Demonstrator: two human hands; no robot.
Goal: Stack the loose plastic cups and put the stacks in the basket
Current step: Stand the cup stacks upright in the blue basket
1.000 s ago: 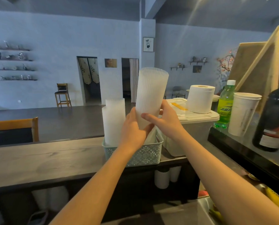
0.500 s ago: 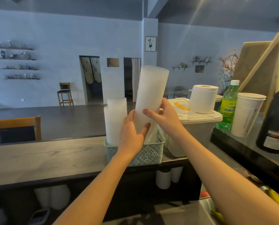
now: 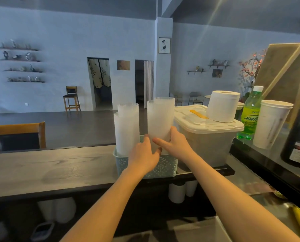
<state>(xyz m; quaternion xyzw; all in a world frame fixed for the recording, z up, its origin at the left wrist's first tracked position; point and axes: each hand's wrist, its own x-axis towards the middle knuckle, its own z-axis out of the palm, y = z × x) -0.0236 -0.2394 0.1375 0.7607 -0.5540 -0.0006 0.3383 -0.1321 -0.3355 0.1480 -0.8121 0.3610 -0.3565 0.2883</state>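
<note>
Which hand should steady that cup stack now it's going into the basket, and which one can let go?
Keep the right hand: its fingers wrap the cup stack low on its side, just above the basket. The left hand looks partly open with fingertips only brushing the stack, so it can probably let go first.

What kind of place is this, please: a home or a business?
Probably a small cafe or bar, seen from behind the counter. The hands slot stacked plastic cups into a basket, paper cups and a dark bottle stand at right, and chairs stand beyond.
</note>
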